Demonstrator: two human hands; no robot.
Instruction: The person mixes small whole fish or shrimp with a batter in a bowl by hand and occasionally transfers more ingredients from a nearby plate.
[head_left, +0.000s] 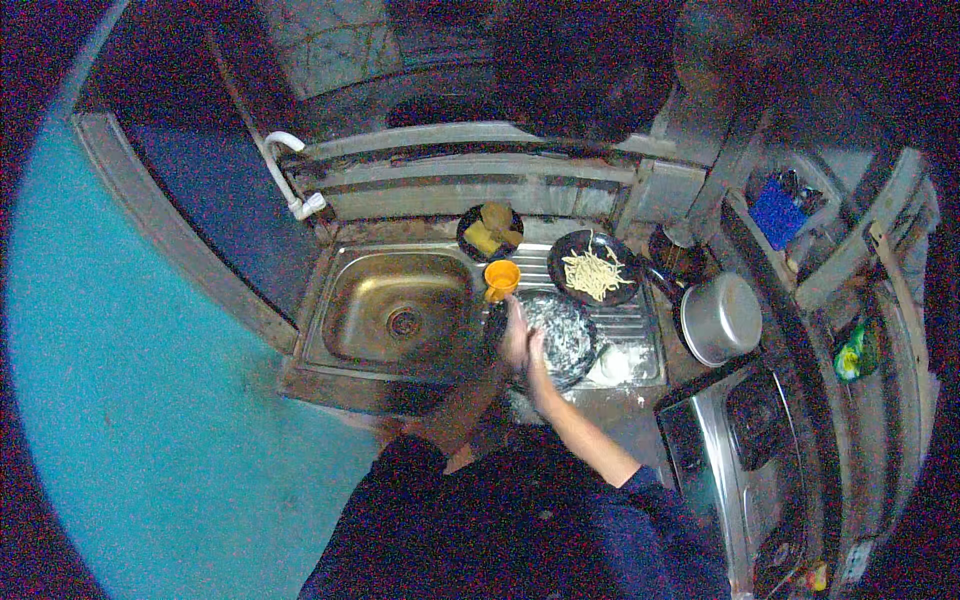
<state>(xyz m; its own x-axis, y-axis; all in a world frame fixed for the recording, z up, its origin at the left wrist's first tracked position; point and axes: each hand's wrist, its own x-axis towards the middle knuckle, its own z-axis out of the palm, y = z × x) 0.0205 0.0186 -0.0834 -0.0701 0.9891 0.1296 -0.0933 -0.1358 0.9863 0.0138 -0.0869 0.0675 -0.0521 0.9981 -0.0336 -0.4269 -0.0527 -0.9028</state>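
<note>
My left hand (514, 339) and my right hand (537, 367) are raised palm to palm, blurred, over a dark round tray (564, 330) dusted with white powder that looks like flour. Whether anything lies between the palms is hidden. Just beyond the fingertips stands an orange cup (502, 279). A pale rounded lump (615, 366), probably dough, sits in spilled powder to the tray's right. Thin cream-coloured strips, like dough noodles (594, 275), lie in a black frying pan (559, 253) behind the tray.
Left of the hands is a steel sink basin (401, 277) with a white tap (281, 176) behind it. A dark plate (465, 234) holds yellow and brown pieces. To the right are an upturned metal pot (721, 319) and a gas stove (697, 427).
</note>
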